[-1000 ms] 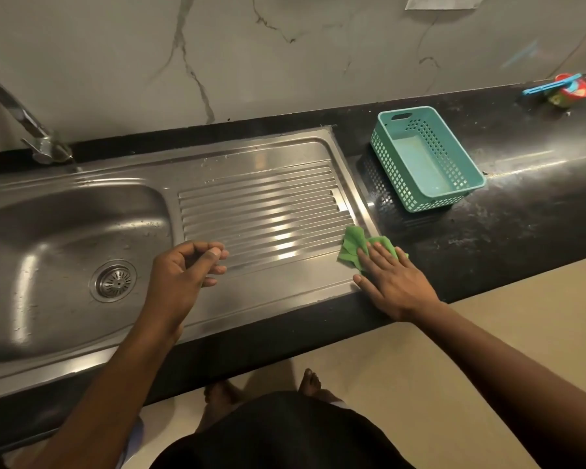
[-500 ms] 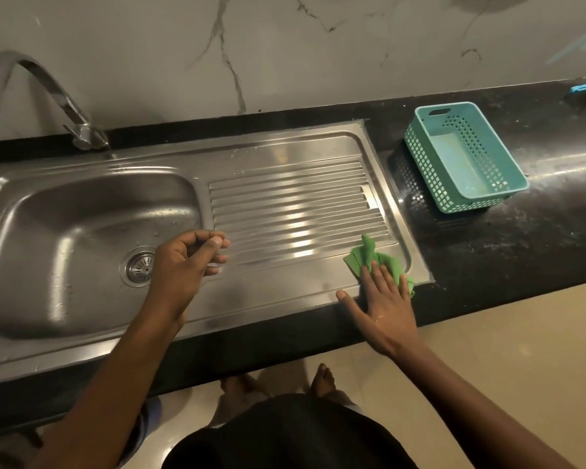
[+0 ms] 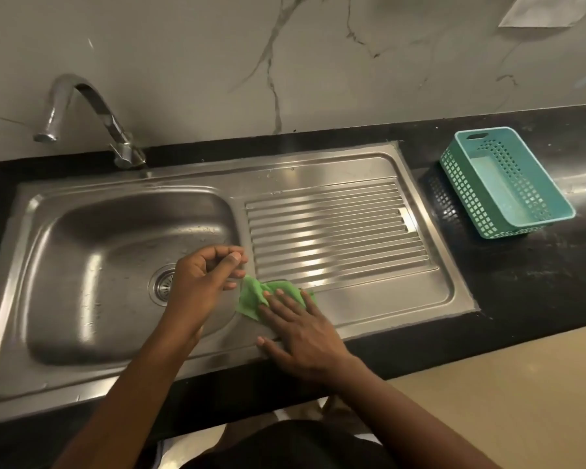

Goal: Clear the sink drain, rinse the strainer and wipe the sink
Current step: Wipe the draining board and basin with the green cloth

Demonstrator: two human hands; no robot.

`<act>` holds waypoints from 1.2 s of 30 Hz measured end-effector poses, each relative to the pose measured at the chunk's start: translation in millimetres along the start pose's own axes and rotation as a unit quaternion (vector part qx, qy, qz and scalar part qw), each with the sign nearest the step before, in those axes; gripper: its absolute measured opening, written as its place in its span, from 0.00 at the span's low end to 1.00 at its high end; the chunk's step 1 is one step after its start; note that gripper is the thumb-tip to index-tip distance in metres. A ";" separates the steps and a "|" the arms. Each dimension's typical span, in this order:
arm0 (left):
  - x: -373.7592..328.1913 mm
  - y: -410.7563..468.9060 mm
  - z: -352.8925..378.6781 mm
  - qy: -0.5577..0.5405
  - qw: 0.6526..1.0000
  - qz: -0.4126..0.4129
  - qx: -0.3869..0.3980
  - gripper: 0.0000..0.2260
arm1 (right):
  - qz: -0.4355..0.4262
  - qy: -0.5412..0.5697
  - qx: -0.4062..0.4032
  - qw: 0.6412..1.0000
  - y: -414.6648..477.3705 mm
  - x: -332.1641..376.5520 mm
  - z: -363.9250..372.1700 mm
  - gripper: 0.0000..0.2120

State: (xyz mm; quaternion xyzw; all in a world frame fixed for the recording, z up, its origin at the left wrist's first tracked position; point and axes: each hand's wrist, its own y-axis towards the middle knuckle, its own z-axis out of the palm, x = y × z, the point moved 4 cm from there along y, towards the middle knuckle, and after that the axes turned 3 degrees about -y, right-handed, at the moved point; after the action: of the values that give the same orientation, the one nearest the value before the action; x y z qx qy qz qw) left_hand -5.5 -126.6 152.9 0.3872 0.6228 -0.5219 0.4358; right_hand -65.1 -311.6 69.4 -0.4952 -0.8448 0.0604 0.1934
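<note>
A stainless steel sink [image 3: 82,252] with a ribbed drainboard [image 3: 332,231] fills the counter. The round strainer [image 3: 161,285] sits in the drain, half hidden behind my left hand. My right hand [image 3: 298,328] lies flat with straight fingers on a green cloth [image 3: 251,297], pressing it onto the front of the drainboard near the basin edge. My left hand [image 3: 205,280] hovers over the basin's right side with its fingers loosely curled, holding nothing.
A chrome tap [image 3: 92,116] curves over the basin's back left. A teal perforated basket [image 3: 504,181] stands on the black counter [image 3: 521,282] to the right of the sink. A marble wall rises behind.
My right hand has slid the green cloth leftward along the drainboard's front, from its right corner to beside the basin. My left hand stayed in place.
</note>
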 end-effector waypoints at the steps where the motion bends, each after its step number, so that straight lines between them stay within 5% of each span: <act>1: 0.8 2.7 -1.5 0.003 1.000 -0.003 0.004 0.06 | 0.002 -0.020 -0.001 1.000 1.2 -10.3 -2.3 0.33; 10: 4.2 7.6 -11.2 -0.008 1.000 -0.029 -0.001 0.06 | 0.312 0.038 -0.039 0.949 -11.4 -202.0 -38.3 0.37; 15: 6.6 5.5 -19.0 -0.013 0.998 -0.044 -0.037 0.06 | 0.426 0.108 -0.099 0.893 36.2 -201.1 -46.3 0.50; 21: 5.7 13.5 -16.7 -0.011 0.997 -0.046 -0.058 0.07 | 0.209 0.097 -0.096 0.968 78.6 -43.4 -14.3 0.47; 25: -1.1 20.7 -15.2 -0.009 0.997 -0.029 -0.067 0.07 | 0.119 0.085 -0.065 0.987 95.9 20.2 -4.6 0.47; 31: -0.5 30.6 -14.3 -0.004 0.998 -0.028 -0.061 0.07 | -0.080 -0.065 -0.017 0.995 64.3 -51.3 -18.5 0.36; 36: 0.4 31.7 -12.9 -0.005 0.998 -0.033 -0.052 0.07 | 0.067 -0.051 -0.008 0.996 23.6 -155.5 -38.4 0.36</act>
State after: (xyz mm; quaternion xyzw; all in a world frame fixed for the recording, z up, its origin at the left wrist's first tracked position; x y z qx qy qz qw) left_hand 22.3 -108.9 143.6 0.3408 0.6590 -0.5048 0.4414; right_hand 36.5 -437.0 56.2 -0.5484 -0.8190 0.0917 0.1416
